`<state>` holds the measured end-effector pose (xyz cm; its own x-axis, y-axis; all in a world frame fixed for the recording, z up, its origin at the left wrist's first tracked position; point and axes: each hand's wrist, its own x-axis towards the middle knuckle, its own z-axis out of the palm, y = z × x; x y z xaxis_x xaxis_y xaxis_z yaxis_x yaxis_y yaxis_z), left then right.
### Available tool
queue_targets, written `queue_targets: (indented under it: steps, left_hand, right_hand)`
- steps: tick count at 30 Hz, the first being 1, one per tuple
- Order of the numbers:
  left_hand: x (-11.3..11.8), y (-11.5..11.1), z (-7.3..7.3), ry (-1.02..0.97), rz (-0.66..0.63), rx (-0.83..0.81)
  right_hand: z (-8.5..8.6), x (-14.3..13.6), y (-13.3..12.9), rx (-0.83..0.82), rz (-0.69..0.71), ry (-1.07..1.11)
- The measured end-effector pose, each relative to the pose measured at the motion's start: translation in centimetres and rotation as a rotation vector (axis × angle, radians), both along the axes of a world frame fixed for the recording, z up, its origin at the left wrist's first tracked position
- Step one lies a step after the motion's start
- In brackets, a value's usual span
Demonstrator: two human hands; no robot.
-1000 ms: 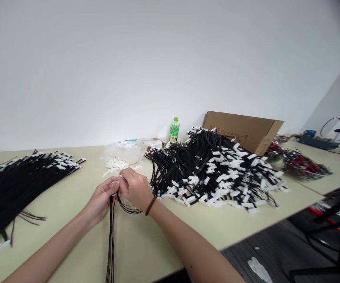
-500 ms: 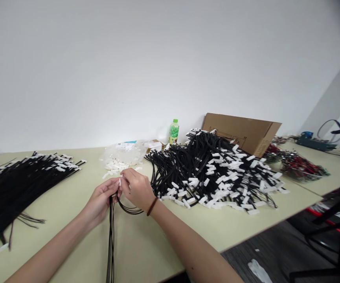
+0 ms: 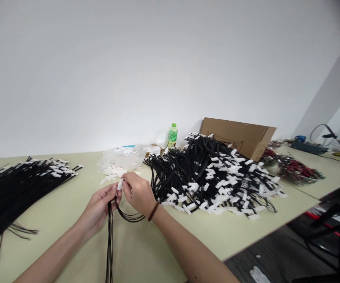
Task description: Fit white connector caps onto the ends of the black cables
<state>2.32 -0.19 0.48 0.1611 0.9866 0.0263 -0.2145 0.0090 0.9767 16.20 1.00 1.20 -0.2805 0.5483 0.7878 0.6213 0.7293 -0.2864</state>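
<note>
Above the table, my left hand (image 3: 100, 204) is closed around several thin black cables (image 3: 110, 243), which hang down toward the bottom edge. A small white plastic connector (image 3: 120, 184) shows between the fingertips of both hands. My right hand (image 3: 138, 192) pinches at the connector's upper end, and a dark bit of cable end seems to show there. More black cable loops under the right wrist toward the pile on the right. Beyond the hands, loose white connectors (image 3: 107, 179) lie in front of a clear plastic bag (image 3: 122, 159).
A large heap of black cables with white connectors (image 3: 217, 177) covers the right part of the table (image 3: 146, 243). Another cable bundle (image 3: 19, 192) lies at left. Behind stand a green-capped bottle (image 3: 172, 135) and a cardboard box (image 3: 234, 135). Red wire bundles (image 3: 298, 169) lie farther right.
The fingertips have parted slightly, so more of the white connector shows. The right fingers now pinch at its upper end. The view has shifted a little.
</note>
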Motion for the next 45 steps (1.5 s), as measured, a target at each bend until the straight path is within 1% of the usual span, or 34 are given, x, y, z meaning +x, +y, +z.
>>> queue_targets:
  steps: [4, 8, 13, 24, 31, 38, 45]
  left_hand:
    - [0.0, 0.1, -0.1, 0.031, -0.028, -0.004]
    - [0.0, 0.0, -0.1, 0.064, -0.042, -0.004]
    - [0.2, -0.2, 0.2, 0.069, -0.025, 0.031]
    - [0.0, 0.0, -0.2, 0.068, -0.018, 0.047]
    - [0.2, -0.4, 0.2, 0.080, -0.027, 0.065]
    - [0.5, -0.6, 0.3, 0.056, -0.036, 0.072]
    - [0.2, -0.4, 0.5, 0.060, -0.026, 0.101]
  right_hand:
    - [-0.2, -0.2, 0.0, 0.035, 0.045, 0.015]
    - [-0.5, -0.5, 0.0, 0.044, 0.057, 0.034]
    - [-0.4, -0.5, -0.1, 0.009, 0.060, 0.037]
    - [-0.6, -0.4, 0.0, -0.070, 0.099, 0.102]
    - [-0.5, -0.7, -0.2, -0.052, 0.159, 0.177]
    - [-0.4, -1.0, -0.6, -0.039, 0.133, 0.225]
    - [-0.1, -1.0, -1.2, 0.025, 0.152, 0.250]
